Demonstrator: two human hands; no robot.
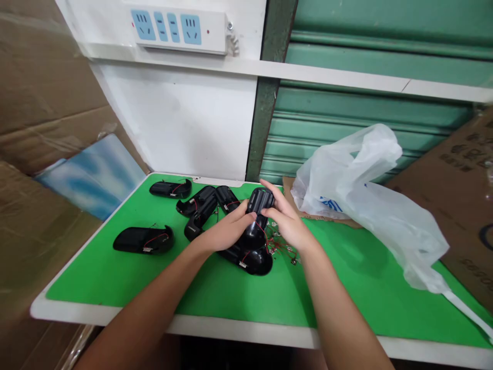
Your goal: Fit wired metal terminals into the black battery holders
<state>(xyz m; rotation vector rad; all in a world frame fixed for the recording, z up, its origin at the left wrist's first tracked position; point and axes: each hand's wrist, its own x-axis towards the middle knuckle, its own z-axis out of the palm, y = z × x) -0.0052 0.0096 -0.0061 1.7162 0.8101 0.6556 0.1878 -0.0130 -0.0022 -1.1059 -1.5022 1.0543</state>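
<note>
Both hands hold one black plastic housing (pixel 261 201) above the middle of the table, its ribbed end toward the wall and its rounded glossy end toward me. My left hand (pixel 227 226) grips its left side, thumb on the near part. Around its right side, my right hand (pixel 284 216) has its thumb on the face and the fingers behind. Beneath and beside the hands lie several similar black housings with thin red wires, one of them a glossy housing (pixel 259 261) just below. Right of the held housing is a tangle of red wires (pixel 283 246) with small metal pieces.
Two more black housings, a near one (pixel 142 240) and a far one (pixel 170 188), lie at the left of the green tabletop (pixel 346 277). A white plastic bag (pixel 354 180) lies at the right. Cardboard (pixel 454 195) flanks the right; a power strip (pixel 179 28) is on the wall.
</note>
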